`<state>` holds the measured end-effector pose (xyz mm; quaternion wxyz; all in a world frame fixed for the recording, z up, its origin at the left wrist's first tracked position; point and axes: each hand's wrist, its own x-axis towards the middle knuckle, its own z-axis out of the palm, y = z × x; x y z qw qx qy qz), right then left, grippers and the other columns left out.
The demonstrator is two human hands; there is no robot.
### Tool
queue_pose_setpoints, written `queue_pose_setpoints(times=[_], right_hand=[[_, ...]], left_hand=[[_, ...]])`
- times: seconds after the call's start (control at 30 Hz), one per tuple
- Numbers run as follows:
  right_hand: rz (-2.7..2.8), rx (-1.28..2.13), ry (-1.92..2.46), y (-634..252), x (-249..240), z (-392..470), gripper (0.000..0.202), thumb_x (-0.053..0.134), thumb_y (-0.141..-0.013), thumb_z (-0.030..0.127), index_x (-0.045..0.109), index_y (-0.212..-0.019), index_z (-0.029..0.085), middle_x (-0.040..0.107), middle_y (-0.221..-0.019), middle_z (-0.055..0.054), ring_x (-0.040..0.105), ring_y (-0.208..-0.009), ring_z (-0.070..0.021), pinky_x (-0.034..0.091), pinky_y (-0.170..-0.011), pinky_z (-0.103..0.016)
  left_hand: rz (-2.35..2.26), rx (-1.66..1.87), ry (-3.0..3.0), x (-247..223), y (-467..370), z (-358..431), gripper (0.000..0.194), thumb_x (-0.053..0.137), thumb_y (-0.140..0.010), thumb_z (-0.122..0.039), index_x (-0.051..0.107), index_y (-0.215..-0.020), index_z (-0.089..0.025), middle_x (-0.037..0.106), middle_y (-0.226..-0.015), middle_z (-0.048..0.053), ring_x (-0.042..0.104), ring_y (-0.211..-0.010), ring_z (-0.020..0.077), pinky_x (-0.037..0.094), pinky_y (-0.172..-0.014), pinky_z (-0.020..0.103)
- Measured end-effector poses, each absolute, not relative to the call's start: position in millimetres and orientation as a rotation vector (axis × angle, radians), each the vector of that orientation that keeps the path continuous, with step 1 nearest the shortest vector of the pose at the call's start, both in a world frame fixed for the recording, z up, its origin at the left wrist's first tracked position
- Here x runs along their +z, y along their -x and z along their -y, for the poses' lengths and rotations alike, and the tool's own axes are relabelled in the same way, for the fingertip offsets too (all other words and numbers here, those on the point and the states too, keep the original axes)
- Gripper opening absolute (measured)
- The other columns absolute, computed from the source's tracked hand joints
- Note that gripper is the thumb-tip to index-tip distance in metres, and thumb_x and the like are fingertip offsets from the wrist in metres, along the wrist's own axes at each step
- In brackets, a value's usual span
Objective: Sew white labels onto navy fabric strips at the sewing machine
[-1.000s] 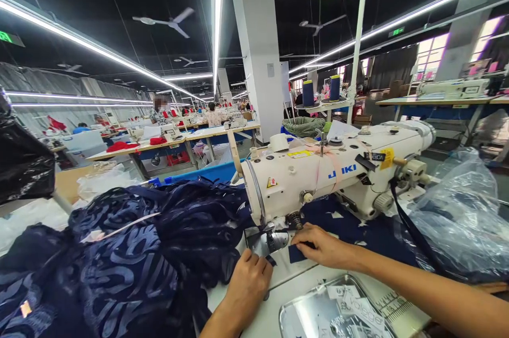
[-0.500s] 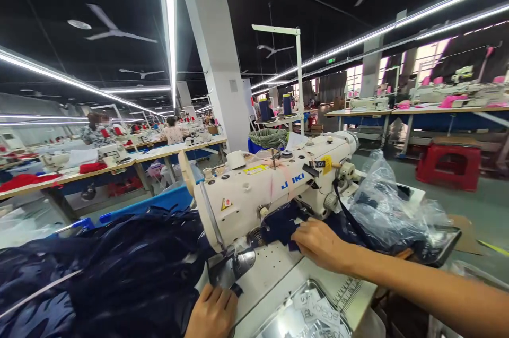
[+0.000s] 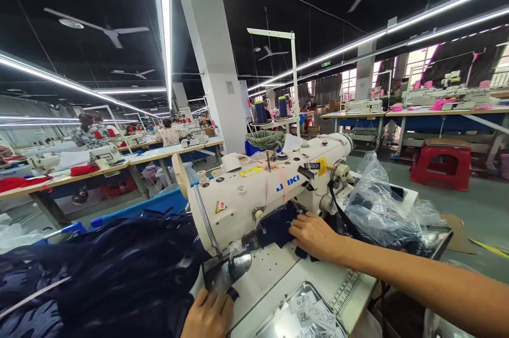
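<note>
A white sewing machine (image 3: 254,189) with blue lettering stands in the middle of the head view. My right hand (image 3: 312,234) is closed on dark navy fabric (image 3: 274,225) under the machine's arm. Near the needle end, at the bottom, my left hand (image 3: 209,312) has its fingers curled at the edge of the dark cloth, beside a shiny metal plate (image 3: 226,273); what lies under its fingertips is hidden. A large heap of navy fabric (image 3: 119,269) fills the lower left.
A tray of printed labels (image 3: 314,311) lies at the front of the machine table. Clear plastic bags (image 3: 377,205) sit at its right end. Two thread cones (image 3: 260,112) stand behind. A red stool (image 3: 440,164) is at the right. People sit at far tables.
The view has shifted slightly, so the machine appears a little further left. My right hand remains at the navy fabric, with more cloth showing beside it. My left hand sits slightly lower in view.
</note>
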<state>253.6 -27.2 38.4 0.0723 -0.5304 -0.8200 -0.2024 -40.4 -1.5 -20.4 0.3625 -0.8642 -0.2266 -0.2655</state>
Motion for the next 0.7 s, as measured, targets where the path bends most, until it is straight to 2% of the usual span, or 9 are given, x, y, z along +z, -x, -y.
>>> queue_pose_setpoints(times=[0.13, 0.3, 0.4, 0.53, 0.7], right_hand=[[2.513, -0.387, 1.506, -227.4, 31.1, -3.0, 0.010, 0.056, -0.077, 0.019, 0.057, -0.086, 0.015, 0.059, -0.086, -0.006, 0.049, -0.086, -0.0210, 0.032, -0.073, -0.033], [2.537, -0.340, 1.477, -213.4, 20.5, -22.7, 0.009, 0.054, -0.075, 0.015, 0.058, -0.083, 0.013, 0.058, -0.087, -0.009, 0.049, -0.085, -0.0227, 0.033, -0.075, -0.037], [2.557, -0.309, 1.447, -218.2, 19.0, -23.0, 0.017, 0.054, -0.074, 0.014, 0.058, -0.091, 0.014, 0.058, -0.090, -0.008, 0.050, -0.086, -0.0212, 0.035, -0.075, -0.035], [2.530, -0.172, 1.219, -227.1, 19.6, -13.6, 0.030, 0.055, -0.073, 0.009, 0.054, -0.103, 0.015, 0.057, -0.101, -0.007, 0.050, -0.092, -0.0181, 0.035, -0.083, -0.034], [2.480, -0.049, 0.962, -223.3, 23.4, 3.5, 0.030, 0.055, -0.075, 0.009, 0.053, -0.104, 0.014, 0.056, -0.100, -0.009, 0.050, -0.094, -0.0185, 0.036, -0.085, -0.034]], left_hand=[[0.551, -0.768, 2.168, -13.8, 37.3, 7.3, 0.038, 0.027, -0.075, 0.004, 0.052, -0.056, -0.018, 0.050, -0.050, 0.000, 0.044, -0.046, 0.0144, 0.032, -0.056, 0.030], [0.569, -0.696, 2.173, -8.8, 35.3, 12.2, 0.038, 0.028, -0.077, 0.005, 0.053, -0.059, -0.016, 0.052, -0.053, -0.001, 0.045, -0.048, 0.0129, 0.032, -0.058, 0.029], [0.575, -0.680, 2.172, -8.4, 35.4, 13.5, 0.036, 0.029, -0.077, 0.005, 0.053, -0.061, -0.016, 0.051, -0.052, -0.001, 0.045, -0.048, 0.0129, 0.031, -0.058, 0.029], [0.611, -0.650, 2.197, -9.8, 35.5, 16.1, 0.034, 0.031, -0.075, 0.006, 0.051, -0.057, -0.016, 0.050, -0.051, -0.001, 0.044, -0.048, 0.0131, 0.031, -0.058, 0.029], [0.665, -0.600, 2.247, -12.5, 35.1, 18.1, 0.031, 0.034, -0.073, 0.004, 0.047, -0.055, -0.017, 0.050, -0.052, -0.001, 0.043, -0.048, 0.0135, 0.030, -0.059, 0.030]])
